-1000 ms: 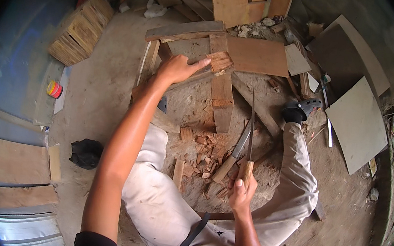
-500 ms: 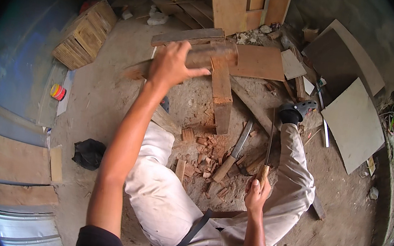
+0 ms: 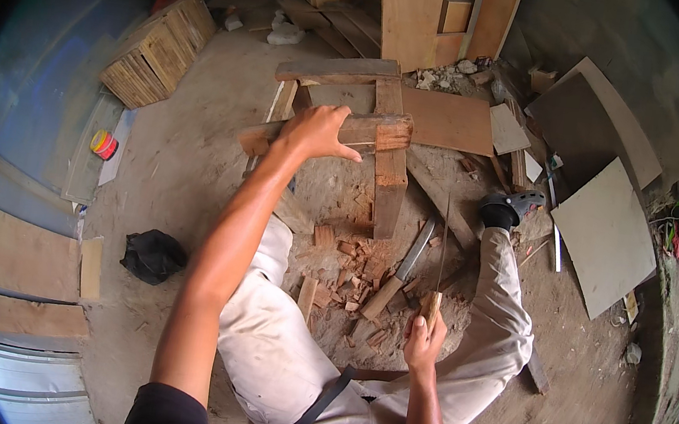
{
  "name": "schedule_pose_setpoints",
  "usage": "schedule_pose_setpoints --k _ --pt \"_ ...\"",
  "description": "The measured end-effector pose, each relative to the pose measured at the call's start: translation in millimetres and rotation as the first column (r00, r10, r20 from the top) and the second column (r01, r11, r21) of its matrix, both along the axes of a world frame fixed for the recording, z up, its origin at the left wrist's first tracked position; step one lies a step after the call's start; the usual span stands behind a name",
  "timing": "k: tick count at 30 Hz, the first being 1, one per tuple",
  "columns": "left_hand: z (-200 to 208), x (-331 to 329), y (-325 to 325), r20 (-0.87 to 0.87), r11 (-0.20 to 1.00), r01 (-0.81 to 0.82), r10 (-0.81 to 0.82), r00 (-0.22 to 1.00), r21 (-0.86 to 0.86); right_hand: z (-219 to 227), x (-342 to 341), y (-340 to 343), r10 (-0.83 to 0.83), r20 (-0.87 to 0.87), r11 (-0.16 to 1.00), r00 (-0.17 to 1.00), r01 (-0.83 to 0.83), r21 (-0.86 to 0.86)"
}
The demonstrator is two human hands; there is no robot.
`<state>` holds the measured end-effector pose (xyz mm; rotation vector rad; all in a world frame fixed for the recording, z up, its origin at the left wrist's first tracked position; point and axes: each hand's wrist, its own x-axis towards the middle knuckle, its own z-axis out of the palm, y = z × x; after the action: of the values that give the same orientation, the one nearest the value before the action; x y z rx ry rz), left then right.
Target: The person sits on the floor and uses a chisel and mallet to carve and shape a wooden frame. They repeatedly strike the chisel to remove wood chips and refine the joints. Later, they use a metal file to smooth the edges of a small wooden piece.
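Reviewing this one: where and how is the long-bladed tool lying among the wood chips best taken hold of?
Probably around the middle of its wooden handle, coming from the person's side: the long-bladed tool lies with that end nearer the person, its metal blade pointing away.

no legible text, no readable labels, numbers or signs on anything visible
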<state>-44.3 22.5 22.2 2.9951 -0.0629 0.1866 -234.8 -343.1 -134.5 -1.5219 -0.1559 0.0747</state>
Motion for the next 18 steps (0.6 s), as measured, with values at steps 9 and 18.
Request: schedule_pose_setpoints --k 9,18 --pt "-13.5 11.7 13.7 -0.429 0.94 -0.132 -0.017 0.903 -0.315 15.2 -8.9 30.7 0.048 0.009 0.997 0.999 -0.048 0.068" --pt "-27.2 23.2 26.5 -0.364 0.953 -0.066 -0.048 0.93 -0.294 52.9 4.8 79.2 0.174 0.001 0.963 0.985 -0.171 0.207"
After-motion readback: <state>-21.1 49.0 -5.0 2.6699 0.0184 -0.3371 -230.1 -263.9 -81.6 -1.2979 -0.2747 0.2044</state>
